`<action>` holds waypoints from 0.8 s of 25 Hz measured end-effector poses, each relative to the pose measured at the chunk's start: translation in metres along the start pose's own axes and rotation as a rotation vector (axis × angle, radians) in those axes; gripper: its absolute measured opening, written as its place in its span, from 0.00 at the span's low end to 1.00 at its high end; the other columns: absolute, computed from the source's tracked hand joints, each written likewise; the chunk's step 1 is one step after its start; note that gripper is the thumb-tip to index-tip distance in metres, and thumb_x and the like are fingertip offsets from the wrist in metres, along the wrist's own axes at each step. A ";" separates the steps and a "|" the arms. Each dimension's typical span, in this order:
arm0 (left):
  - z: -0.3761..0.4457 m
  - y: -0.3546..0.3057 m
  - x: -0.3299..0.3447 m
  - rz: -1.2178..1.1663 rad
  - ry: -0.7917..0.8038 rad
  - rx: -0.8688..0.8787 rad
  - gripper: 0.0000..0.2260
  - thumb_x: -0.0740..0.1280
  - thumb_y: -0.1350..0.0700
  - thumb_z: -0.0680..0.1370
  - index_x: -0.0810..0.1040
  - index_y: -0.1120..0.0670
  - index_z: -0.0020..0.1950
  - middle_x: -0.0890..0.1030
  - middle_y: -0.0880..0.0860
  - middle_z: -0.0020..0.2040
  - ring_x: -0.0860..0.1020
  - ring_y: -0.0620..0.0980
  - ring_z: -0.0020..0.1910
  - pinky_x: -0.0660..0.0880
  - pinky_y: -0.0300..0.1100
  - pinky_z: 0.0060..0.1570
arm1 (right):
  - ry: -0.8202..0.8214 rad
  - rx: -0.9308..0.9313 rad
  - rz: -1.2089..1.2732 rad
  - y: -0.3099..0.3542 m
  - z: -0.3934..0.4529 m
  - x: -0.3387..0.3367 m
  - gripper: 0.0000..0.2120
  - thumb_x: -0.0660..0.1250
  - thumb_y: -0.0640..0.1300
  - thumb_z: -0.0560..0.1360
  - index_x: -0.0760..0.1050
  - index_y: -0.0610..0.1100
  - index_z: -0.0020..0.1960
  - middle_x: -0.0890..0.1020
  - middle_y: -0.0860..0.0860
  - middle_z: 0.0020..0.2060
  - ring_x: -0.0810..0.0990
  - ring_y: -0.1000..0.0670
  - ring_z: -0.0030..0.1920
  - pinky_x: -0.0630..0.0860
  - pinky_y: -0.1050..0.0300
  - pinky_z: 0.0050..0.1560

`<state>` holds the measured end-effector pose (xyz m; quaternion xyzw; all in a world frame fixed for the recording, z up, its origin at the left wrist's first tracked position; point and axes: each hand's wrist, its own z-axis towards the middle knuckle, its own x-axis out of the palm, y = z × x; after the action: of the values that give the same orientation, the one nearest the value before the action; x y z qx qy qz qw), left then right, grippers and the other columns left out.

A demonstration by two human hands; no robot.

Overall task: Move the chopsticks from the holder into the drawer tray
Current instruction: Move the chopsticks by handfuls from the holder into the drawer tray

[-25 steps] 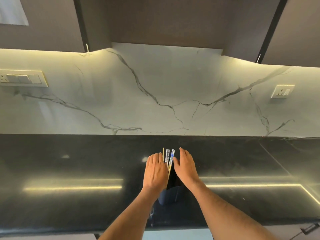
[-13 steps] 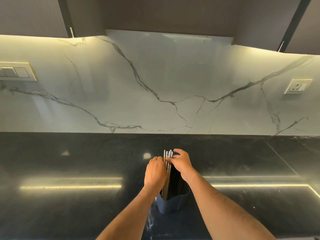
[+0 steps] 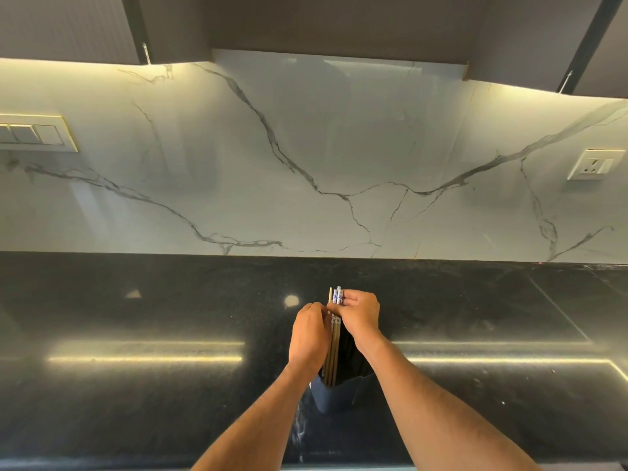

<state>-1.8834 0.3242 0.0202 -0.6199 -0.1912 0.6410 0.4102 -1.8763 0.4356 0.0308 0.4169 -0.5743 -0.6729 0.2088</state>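
A bundle of chopsticks, brown with blue-and-white patterned tops, stands upright in a dark blue holder on the black countertop. My left hand is curled around the bundle from the left. My right hand pinches the chopsticks near their tops from the right. The lower ends of the sticks are inside the holder. No drawer or tray is in view.
A white marble backsplash rises behind the counter, with a switch panel at the left and a socket at the right. Dark upper cabinets hang overhead. The counter's front edge runs along the bottom.
Both hands went from open palms beside the chopsticks to closed around the bundle. The view has tilted slightly, so the holder shows more.
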 end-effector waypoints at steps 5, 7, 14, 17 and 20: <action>-0.005 -0.006 -0.003 -0.041 -0.024 -0.004 0.11 0.63 0.60 0.82 0.71 0.50 0.40 0.76 0.49 0.43 0.76 0.46 0.37 0.72 0.35 0.34 | -0.013 -0.070 -0.036 0.002 -0.008 0.002 0.09 0.74 0.35 0.75 0.82 0.48 0.50 0.86 0.50 0.44 0.85 0.52 0.45 0.83 0.55 0.47; -0.007 -0.006 -0.004 -0.064 -0.024 -0.028 0.09 0.63 0.59 0.82 0.72 0.51 0.42 0.77 0.49 0.43 0.77 0.46 0.37 0.73 0.36 0.34 | -0.020 -0.079 -0.040 0.003 -0.010 0.003 0.08 0.72 0.35 0.76 0.82 0.46 0.52 0.85 0.49 0.44 0.85 0.52 0.46 0.83 0.57 0.47; -0.011 -0.014 -0.013 -0.241 -0.107 -0.046 0.02 0.63 0.58 0.83 0.75 0.53 0.53 0.81 0.48 0.42 0.79 0.43 0.35 0.73 0.32 0.31 | -0.073 -0.093 0.110 0.018 -0.020 0.000 0.10 0.64 0.34 0.80 0.80 0.47 0.51 0.84 0.50 0.42 0.86 0.51 0.44 0.81 0.63 0.41; -0.008 -0.024 -0.025 -0.302 -0.215 -0.011 0.05 0.63 0.58 0.83 0.78 0.55 0.56 0.81 0.51 0.43 0.79 0.46 0.38 0.76 0.38 0.37 | -0.129 -0.095 0.295 0.039 -0.024 -0.007 0.12 0.63 0.34 0.81 0.80 0.48 0.53 0.85 0.50 0.44 0.86 0.52 0.42 0.83 0.57 0.47; -0.001 -0.039 -0.040 -0.441 -0.274 -0.046 0.08 0.62 0.58 0.83 0.80 0.55 0.49 0.81 0.55 0.38 0.79 0.51 0.34 0.78 0.50 0.36 | -0.125 -0.215 0.455 0.068 -0.030 -0.019 0.13 0.63 0.32 0.81 0.81 0.47 0.53 0.84 0.46 0.44 0.86 0.48 0.44 0.83 0.55 0.50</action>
<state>-1.8748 0.3166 0.0752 -0.4799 -0.3899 0.6096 0.4961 -1.8555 0.4146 0.1016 0.2099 -0.5903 -0.6902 0.3621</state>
